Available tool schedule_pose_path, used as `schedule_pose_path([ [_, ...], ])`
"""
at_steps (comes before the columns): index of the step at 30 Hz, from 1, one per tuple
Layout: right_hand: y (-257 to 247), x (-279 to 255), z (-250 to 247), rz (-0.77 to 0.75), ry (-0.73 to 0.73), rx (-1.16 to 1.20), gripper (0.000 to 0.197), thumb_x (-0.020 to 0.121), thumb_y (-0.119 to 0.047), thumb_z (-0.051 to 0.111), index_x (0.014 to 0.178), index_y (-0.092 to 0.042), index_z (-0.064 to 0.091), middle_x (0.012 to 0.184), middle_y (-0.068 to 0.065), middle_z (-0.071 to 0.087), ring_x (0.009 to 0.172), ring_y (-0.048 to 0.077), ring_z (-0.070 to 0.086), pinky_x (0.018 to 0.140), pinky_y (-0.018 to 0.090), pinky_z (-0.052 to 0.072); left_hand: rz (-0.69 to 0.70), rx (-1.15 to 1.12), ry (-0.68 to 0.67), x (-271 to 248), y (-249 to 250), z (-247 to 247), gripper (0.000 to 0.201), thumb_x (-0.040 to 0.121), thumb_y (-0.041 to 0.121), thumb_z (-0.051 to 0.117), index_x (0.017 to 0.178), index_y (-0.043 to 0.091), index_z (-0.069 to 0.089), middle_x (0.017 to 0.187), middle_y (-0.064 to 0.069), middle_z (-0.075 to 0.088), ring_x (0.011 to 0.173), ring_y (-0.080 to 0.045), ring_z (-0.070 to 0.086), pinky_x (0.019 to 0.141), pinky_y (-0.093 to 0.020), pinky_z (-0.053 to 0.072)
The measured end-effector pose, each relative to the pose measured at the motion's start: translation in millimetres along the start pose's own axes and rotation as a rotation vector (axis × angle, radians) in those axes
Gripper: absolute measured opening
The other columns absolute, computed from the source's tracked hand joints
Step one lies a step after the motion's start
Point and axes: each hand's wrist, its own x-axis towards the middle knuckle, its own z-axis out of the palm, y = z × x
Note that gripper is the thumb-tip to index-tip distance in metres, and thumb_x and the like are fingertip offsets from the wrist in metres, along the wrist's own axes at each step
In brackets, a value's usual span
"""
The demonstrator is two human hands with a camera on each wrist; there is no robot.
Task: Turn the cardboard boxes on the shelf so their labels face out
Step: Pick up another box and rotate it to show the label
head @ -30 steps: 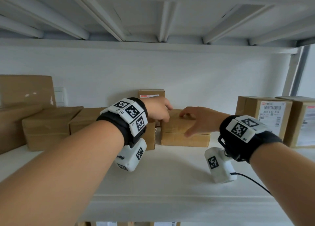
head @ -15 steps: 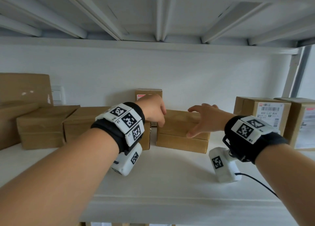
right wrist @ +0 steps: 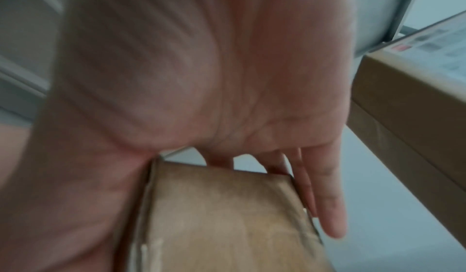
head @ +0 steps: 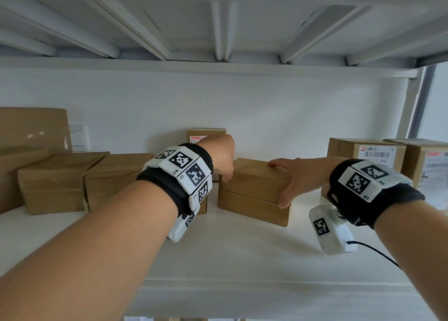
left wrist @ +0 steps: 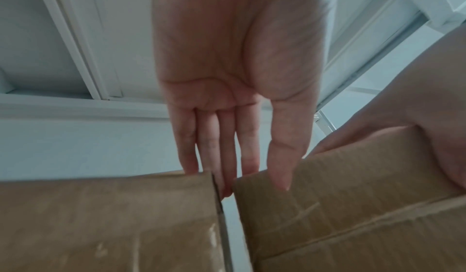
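A plain cardboard box [head: 252,194] lies at an angle in the middle of the white shelf [head: 242,255], no label showing. My left hand [head: 224,172] is at its left end. In the left wrist view the left hand [left wrist: 252,176] has its fingers [left wrist: 227,184] down in the gap beside the neighbouring box [left wrist: 105,222] and its thumb on the box [left wrist: 353,206]. My right hand [head: 288,182] grips the right end, thumb on the front face, fingers over the top. The right wrist view shows the right hand [right wrist: 264,152] straddling the box [right wrist: 221,216].
A small labelled box [head: 206,134] stands behind against the wall. Plain boxes [head: 116,175] [head: 55,187] and a larger one [head: 31,131] fill the left. Two labelled boxes [head: 371,156] [head: 429,165] stand on the right by the shelf post [head: 412,102].
The middle box has turned on the shelf, its right end swinging toward me. My right hand slid from the top to the right end; my left hand stayed at the left end.
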Motion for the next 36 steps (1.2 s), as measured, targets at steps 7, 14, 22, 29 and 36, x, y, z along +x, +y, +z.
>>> schedule_pose_path([
  [7, 9, -1, 4, 0.000, 0.027, 0.160, 0.114, 0.050, -0.054, 0.081, 0.146, -0.042, 0.020, 0.135, -0.003, 0.041, 0.120, 0.023, 0.047, 0.104, 0.045, 0.041, -0.035, -0.036, -0.022, 2, 1, -1, 0.039, 0.078, 0.019, 0.074, 0.113, 0.005, 0.069, 0.113, -0.009, 0.070, 0.098, -0.024, 0.068, 0.089, -0.038, 0.057],
  [14, 11, 0, -6, -0.030, 0.237, 0.575, 0.105, 0.054, -0.059, 0.079, 0.143, -0.038, 0.029, 0.134, 0.001, 0.047, 0.114, 0.023, 0.053, 0.094, 0.041, 0.050, 0.056, -0.084, -0.157, -9, 0, -5, 0.084, 0.072, 0.023, 0.083, 0.145, 0.016, 0.041, 0.137, -0.002, 0.054, 0.120, -0.022, 0.054, 0.101, -0.036, 0.047],
  [22, 2, -7, -24, 0.090, 0.425, 0.627, 0.093, 0.061, -0.085, 0.051, 0.128, -0.020, 0.049, 0.120, 0.004, 0.060, 0.103, 0.023, 0.060, 0.078, 0.035, 0.049, 0.167, -0.272, -0.082, -5, 24, -5, 0.130, 0.057, 0.046, 0.088, 0.153, 0.034, 0.001, 0.150, -0.001, 0.040, 0.124, -0.025, 0.051, 0.100, -0.042, 0.049],
  [29, 4, -7, -29, 0.036, 0.542, 0.713, 0.075, 0.077, -0.079, 0.042, 0.113, -0.015, 0.059, 0.102, 0.005, 0.068, 0.090, 0.024, 0.066, 0.089, 0.042, 0.053, 0.070, -0.523, 0.017, -4, 18, -10, 0.097, 0.062, 0.027, 0.085, 0.142, 0.018, 0.032, 0.128, 0.003, 0.056, 0.110, -0.017, 0.058, 0.093, -0.036, 0.053],
  [36, 2, -14, -28, -0.044, 0.534, 0.924, 0.062, 0.086, -0.070, 0.042, 0.115, -0.017, 0.057, 0.107, 0.004, 0.066, 0.098, 0.024, 0.065, 0.091, 0.043, 0.053, 0.077, -0.667, 0.015, -7, 18, -12, 0.112, 0.070, 0.011, 0.080, 0.153, 0.035, 0.009, 0.142, -0.003, 0.045, 0.126, -0.023, 0.048, 0.098, -0.032, 0.043],
])
